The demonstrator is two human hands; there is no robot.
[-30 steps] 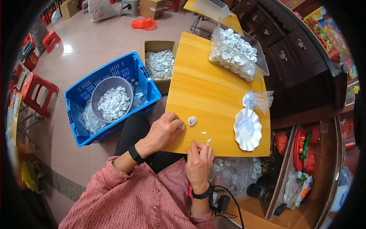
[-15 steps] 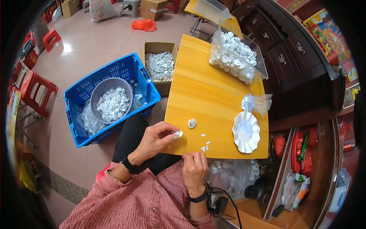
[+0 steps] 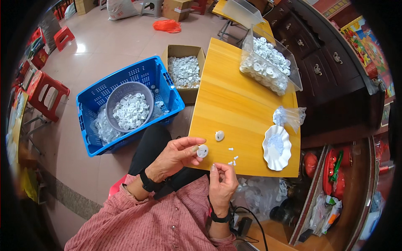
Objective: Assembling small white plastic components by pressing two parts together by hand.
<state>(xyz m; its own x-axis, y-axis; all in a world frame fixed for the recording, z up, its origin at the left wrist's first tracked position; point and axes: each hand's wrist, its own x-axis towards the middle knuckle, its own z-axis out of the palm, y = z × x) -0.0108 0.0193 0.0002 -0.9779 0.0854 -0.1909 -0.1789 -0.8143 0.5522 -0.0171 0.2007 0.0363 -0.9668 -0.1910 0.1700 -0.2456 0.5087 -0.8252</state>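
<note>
A round white plastic disc [image 3: 202, 151] with small dark slots is pinched between the thumb and fingers of my left hand [image 3: 172, 158], flat side up, over the table's near edge. Just right of it, my right hand [image 3: 222, 188] has thumb and forefinger pressed together; whatever is between them is too small to make out. Another white disc [image 3: 220, 135] lies on the yellow wooden table [image 3: 234, 108] beyond my hands. Several tiny white pegs [image 3: 233, 161] are scattered right of the held disc. Farther right stands a white scalloped dish [image 3: 286, 162] with small pale pieces in it.
A clear tub [image 3: 296, 83] heaped with white discs sits at the table's far right, a plastic bag [image 3: 295, 118] nearer. Left of the table are a blue crate [image 3: 90, 100] holding a grey basin [image 3: 109, 111] of white parts, and a cardboard box [image 3: 200, 62]. Dark drawers [image 3: 322, 62] flank the right.
My left hand has turned the disc from edge-on to face up. My right hand has risen beside it, thumb and forefinger pinched. The whole view has shifted slightly.
</note>
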